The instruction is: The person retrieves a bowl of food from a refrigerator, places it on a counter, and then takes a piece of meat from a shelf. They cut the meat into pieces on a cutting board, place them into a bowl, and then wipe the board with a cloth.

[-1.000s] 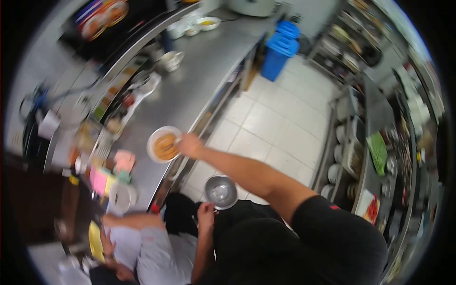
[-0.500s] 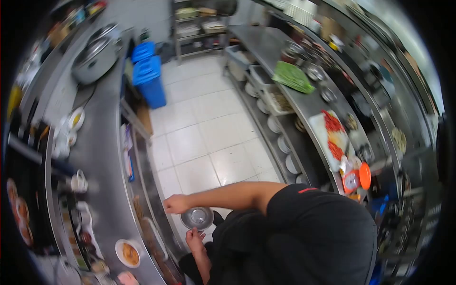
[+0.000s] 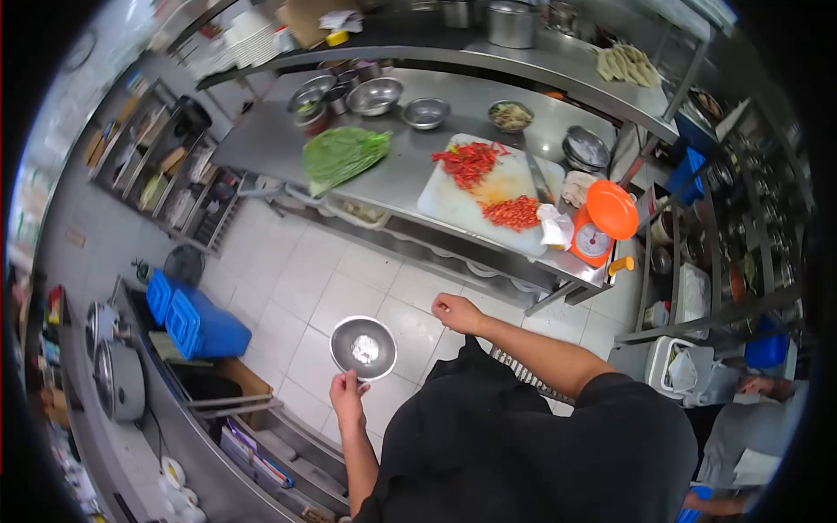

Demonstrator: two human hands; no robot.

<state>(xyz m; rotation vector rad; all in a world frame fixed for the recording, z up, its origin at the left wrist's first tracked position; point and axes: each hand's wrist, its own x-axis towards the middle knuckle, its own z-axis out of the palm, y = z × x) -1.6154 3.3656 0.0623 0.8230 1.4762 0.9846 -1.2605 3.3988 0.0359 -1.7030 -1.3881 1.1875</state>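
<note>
My left hand (image 3: pixel 348 397) is closed on the near rim of a round metal bowl (image 3: pixel 349 336), thumb on top. A bright white patch shows at the bowl's bottom. Above the floor to the right of the bowl is my right hand (image 3: pixel 457 314), fingers curled in, with nothing visible in them. Across from me on the steel counter (image 3: pixel 261 131) lies a white cutting board (image 3: pixel 440 199) with red pepper strips (image 3: pixel 469 164), chopped red pieces (image 3: pixel 511 213) and a knife (image 3: pixel 539 180). An orange kitchen scale (image 3: pixel 593 244) stands beside the board.
Leafy greens (image 3: pixel 344 159) and several metal bowls (image 3: pixel 425 113) sit on the counter. Blue bins (image 3: pixel 199 322) stand at the left near the other counter (image 3: pixel 174 444). At the lower right is another person (image 3: pixel 758 436). A grate (image 3: pixel 523 370) lies in the floor.
My view has swung right, from the left counter to the one with the cutting board. My right hand has moved away from the left counter; the bowl stays in my left hand.
</note>
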